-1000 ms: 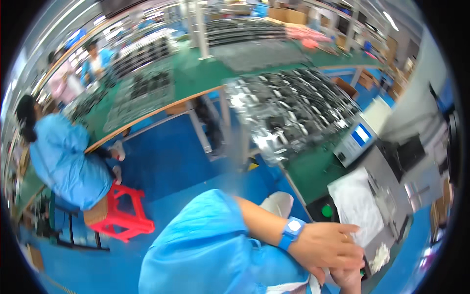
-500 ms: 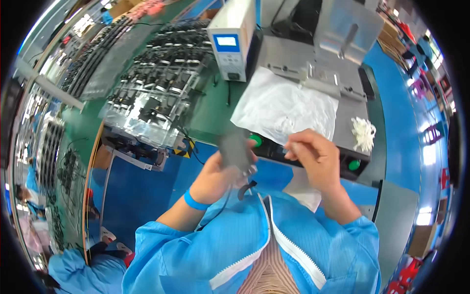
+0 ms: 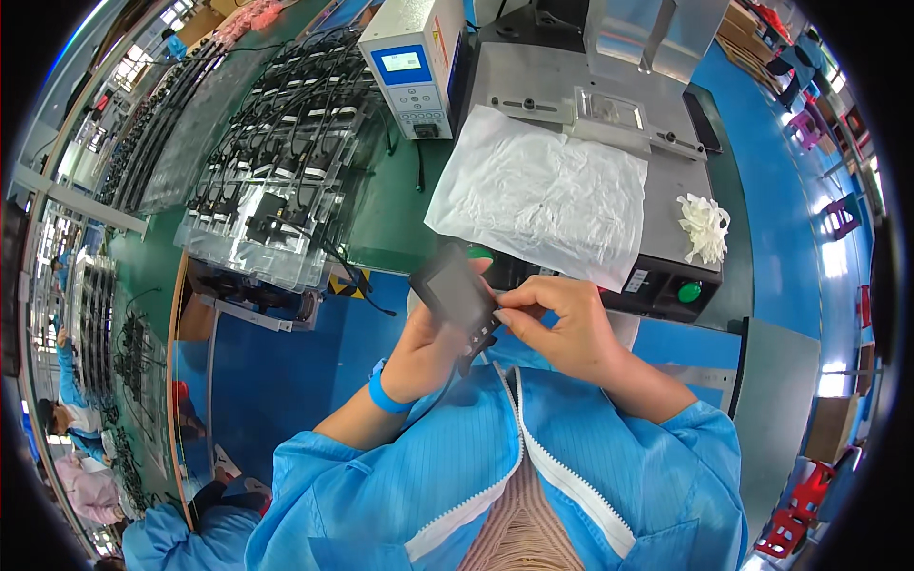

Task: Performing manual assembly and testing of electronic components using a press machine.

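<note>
My left hand (image 3: pixel 417 360), with a blue band on its wrist, grips a small black display device (image 3: pixel 457 293) in front of my chest. The device is tilted, with a grey screen and a row of small marks along its lower edge. A thin dark cable (image 3: pixel 440 398) trails from its lower end. At the device's right edge, the thumb and index finger of my right hand (image 3: pixel 564 328) are pinched together. Whatever lies between those fingertips is too small to make out.
A white sheet (image 3: pixel 543 195) lies over the machine's front, with green buttons (image 3: pixel 688 292) at its edge and a crumpled white pile (image 3: pixel 705 228) beside it. A white control box (image 3: pixel 409 71) stands behind left. Clear trays (image 3: pixel 276 181) hold several cabled black units.
My right hand has moved left and down to the device's edge. The device has turned and its screen now shows. The view has shifted slightly.
</note>
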The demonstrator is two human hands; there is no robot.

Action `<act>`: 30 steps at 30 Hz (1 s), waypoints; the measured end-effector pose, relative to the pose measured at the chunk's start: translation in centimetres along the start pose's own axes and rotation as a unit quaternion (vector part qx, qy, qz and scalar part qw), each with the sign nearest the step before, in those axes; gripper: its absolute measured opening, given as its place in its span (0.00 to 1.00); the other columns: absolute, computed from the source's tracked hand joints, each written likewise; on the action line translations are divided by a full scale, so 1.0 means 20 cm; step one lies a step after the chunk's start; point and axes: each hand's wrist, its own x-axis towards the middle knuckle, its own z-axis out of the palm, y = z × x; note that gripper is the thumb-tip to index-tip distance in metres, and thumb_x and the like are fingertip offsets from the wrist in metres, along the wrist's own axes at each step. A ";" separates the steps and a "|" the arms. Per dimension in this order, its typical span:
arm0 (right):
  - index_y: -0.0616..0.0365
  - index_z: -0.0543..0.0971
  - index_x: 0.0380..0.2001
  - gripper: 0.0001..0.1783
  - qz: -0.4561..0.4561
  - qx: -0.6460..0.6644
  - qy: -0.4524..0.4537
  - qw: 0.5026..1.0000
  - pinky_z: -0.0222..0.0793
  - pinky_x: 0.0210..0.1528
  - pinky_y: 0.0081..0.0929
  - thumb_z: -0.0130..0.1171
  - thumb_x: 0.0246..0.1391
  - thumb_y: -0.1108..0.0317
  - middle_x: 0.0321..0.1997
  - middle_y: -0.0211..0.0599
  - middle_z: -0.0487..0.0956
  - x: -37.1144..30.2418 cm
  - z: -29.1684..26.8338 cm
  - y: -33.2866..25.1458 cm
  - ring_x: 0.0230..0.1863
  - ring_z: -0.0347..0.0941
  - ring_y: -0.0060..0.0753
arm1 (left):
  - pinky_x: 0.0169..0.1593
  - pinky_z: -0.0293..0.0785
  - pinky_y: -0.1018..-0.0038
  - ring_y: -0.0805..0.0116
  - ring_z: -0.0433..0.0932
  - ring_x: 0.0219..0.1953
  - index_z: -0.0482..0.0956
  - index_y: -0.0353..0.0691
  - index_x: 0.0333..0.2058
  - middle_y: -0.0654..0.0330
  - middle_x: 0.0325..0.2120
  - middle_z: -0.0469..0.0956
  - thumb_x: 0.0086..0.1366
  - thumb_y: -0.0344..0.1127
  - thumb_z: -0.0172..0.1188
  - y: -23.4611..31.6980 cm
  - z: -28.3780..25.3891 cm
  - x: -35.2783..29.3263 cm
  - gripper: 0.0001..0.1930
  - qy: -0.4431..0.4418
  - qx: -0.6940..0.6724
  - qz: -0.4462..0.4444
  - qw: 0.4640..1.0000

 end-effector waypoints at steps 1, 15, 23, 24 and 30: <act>0.68 0.79 0.31 0.07 0.001 0.004 0.003 1.000 0.64 0.27 0.16 0.59 0.45 0.82 0.27 0.36 0.77 0.00 0.00 0.01 0.23 0.68 0.23 | 0.31 0.67 0.78 0.70 0.70 0.39 0.57 0.30 0.61 0.50 0.51 0.67 0.68 0.52 0.50 0.01 0.00 0.01 0.34 -0.006 -0.015 -0.018 1.000; 0.67 0.77 0.25 0.04 0.062 0.116 0.054 0.990 0.64 0.27 0.16 0.56 0.43 0.85 0.24 0.33 0.76 -0.01 0.03 0.04 0.23 0.68 0.22 | 0.39 0.70 0.75 0.68 0.70 0.43 0.55 0.31 0.62 0.50 0.54 0.65 0.70 0.50 0.46 0.01 0.01 0.02 0.32 -0.007 -0.077 -0.073 0.994; 0.63 0.77 0.25 0.05 0.023 -0.028 0.049 0.998 0.62 0.25 0.17 0.57 0.41 0.81 0.21 0.31 0.74 -0.01 0.02 0.06 0.21 0.65 0.21 | 0.54 0.65 0.71 0.65 0.66 0.52 0.56 0.33 0.62 0.51 0.56 0.63 0.70 0.51 0.46 0.01 0.00 0.02 0.32 -0.020 -0.076 -0.068 0.995; 0.63 0.76 0.24 0.05 0.028 -0.036 0.045 0.998 0.62 0.25 0.15 0.56 0.41 0.83 0.21 0.29 0.74 -0.01 0.01 0.06 0.21 0.65 0.19 | 0.56 0.64 0.70 0.65 0.66 0.53 0.56 0.33 0.62 0.51 0.56 0.63 0.70 0.51 0.46 0.01 0.00 0.01 0.32 -0.014 -0.088 -0.068 0.994; 0.62 0.76 0.24 0.04 0.067 0.036 -0.011 0.997 0.59 0.24 0.13 0.55 0.42 0.81 0.19 0.27 0.73 -0.03 0.02 0.06 0.20 0.62 0.17 | 0.46 0.70 0.72 0.65 0.71 0.47 0.56 0.34 0.62 0.54 0.53 0.65 0.72 0.38 0.43 -0.04 0.01 0.04 0.24 0.023 -0.220 -0.001 0.975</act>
